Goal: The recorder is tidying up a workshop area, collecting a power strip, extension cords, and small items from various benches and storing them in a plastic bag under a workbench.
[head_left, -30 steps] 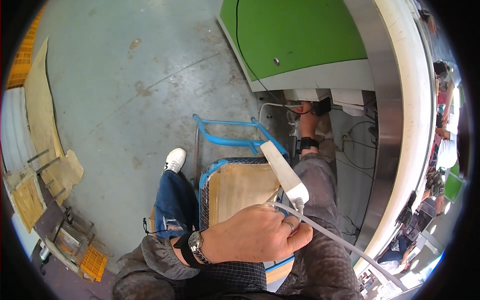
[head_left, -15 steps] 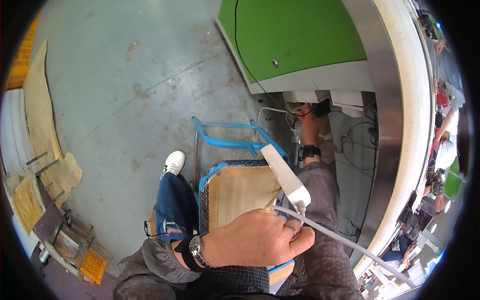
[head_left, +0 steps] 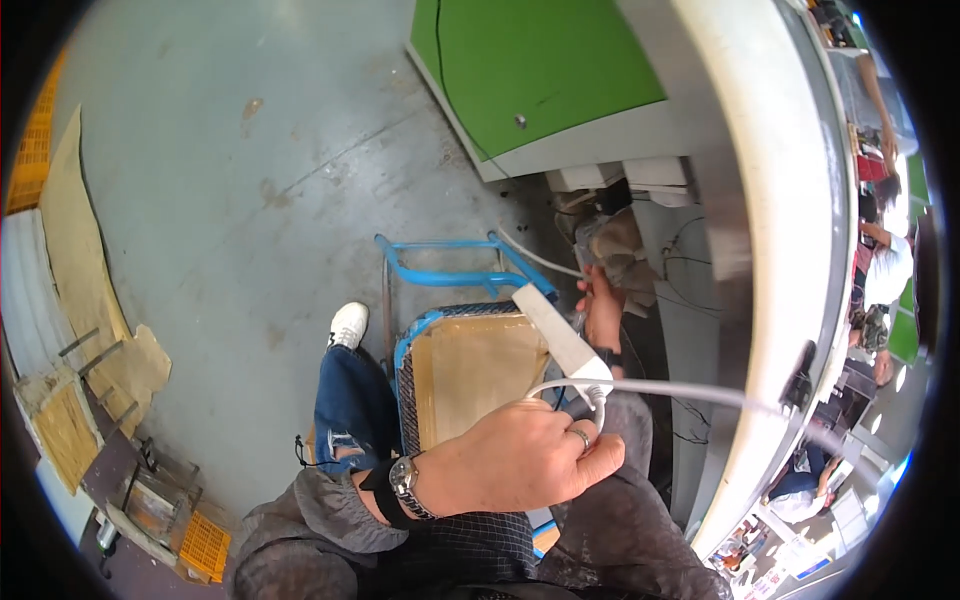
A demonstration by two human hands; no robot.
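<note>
Where the left hand (head_left: 515,455) curls, cable (head_left: 665,386) is hidden.

No legible words, labels, numbers or signs, watch dial (head_left: 403,476) by the left hand (head_left: 515,455) too small to read, dark mark on the white shoe (head_left: 349,322) equally unclear

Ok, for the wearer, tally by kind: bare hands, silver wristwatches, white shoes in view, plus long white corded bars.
Bare hands: 2 (left hand, right hand)
Silver wristwatch: 1
White shoe: 1
Long white corded bar: 1
Total: 5
</note>
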